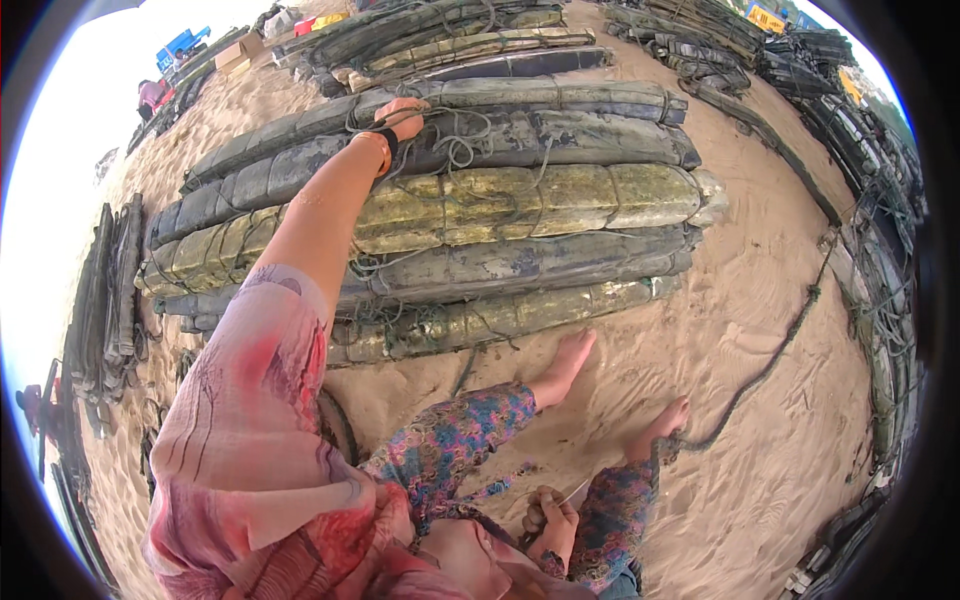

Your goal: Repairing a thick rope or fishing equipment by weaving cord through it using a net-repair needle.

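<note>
Rope lies tangled over the stack of long net bundles, thin, dark and knotted. From my seat, I see the left hand curled around a strand at the far side of that stack, though the grip itself is too small to read clearly. Nearer than the stack, by the knees, the right hand pinches a thin pale tool, mostly hidden. Bundles look weathered, greenish-grey, tube-shaped, on rippled sand.

your left sleeve is pink with red and white streaks. your trousers carry a blue, purple and pink floral print. the long rolled bundles are dark grey, black and mossy yellow-green on tan sand.
</note>
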Available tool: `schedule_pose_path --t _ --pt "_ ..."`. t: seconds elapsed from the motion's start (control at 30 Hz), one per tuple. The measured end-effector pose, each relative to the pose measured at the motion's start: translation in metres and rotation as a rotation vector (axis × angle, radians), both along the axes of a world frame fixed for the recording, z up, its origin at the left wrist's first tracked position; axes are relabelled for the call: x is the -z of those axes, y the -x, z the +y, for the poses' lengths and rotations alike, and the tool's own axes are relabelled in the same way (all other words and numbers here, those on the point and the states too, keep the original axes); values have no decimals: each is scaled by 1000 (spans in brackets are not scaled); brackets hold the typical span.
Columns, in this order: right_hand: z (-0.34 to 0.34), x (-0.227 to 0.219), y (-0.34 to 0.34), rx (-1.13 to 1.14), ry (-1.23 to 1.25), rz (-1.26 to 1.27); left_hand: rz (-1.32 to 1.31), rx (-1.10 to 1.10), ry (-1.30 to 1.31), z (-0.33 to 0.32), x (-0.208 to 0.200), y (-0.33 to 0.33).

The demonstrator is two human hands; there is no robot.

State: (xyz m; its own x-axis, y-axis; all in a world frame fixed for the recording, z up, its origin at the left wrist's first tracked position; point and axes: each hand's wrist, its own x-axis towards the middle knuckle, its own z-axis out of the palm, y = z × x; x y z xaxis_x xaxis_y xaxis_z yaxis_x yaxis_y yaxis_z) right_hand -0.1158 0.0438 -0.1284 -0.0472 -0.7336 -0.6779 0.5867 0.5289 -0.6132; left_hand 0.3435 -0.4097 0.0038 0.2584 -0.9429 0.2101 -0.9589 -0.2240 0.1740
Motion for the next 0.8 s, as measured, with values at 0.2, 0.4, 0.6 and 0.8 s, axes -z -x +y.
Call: schedule_pose_path --t 0.2,0.4,0.6,0.8 --pt "-1 10 11 -81 57 -67 422 -61 150 -33 -16 -15" --pt "-1 13 8 -59 61 -37 258 -29 38 -15 8 25" --pt "-2 4 -1 -117 31 2 55 106 -60 48 18 44" --pt "-1 12 9 -192 43 68 1376 369 346 124 13 32"
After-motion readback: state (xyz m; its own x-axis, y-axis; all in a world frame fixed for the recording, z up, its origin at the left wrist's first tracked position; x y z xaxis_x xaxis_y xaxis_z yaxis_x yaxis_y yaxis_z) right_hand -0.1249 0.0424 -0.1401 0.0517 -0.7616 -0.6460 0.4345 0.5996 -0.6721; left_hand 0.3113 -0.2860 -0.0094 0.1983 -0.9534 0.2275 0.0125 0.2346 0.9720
